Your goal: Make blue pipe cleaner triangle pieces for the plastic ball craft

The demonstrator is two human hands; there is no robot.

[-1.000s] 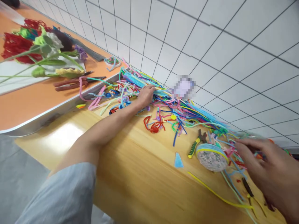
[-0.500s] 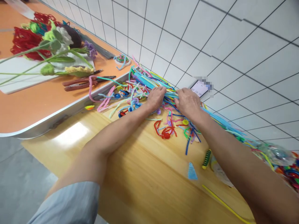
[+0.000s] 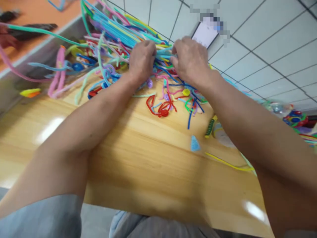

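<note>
A long heap of coloured pipe cleaners (image 3: 116,29), mostly light blue with some yellow, green and pink, lies along the tiled wall. My left hand (image 3: 143,59) has its fingers curled down around some of them. A short way to the right, my right hand (image 3: 190,61) is bent over the same heap, thumb and fingers closing on pipe cleaners. Strands span the gap between both hands. Just below lie loose bent pieces, among them a red looped pipe cleaner (image 3: 162,107) and a yellow button-like disc (image 3: 186,92). My fingertips are partly hidden.
A phone (image 3: 204,34) leans on the wall behind my right hand. Nearer on the wooden table (image 3: 148,158) are a small blue ribbed triangle (image 3: 194,143), a green-and-yellow handle (image 3: 210,127) and a yellow pipe cleaner (image 3: 228,163). Dark-jawed pliers (image 3: 32,30) lie on the orange table.
My view has tipped down and come closer, so the flowers on the orange table are out of sight. My hands stay at the heap, slightly farther apart in the picture.
</note>
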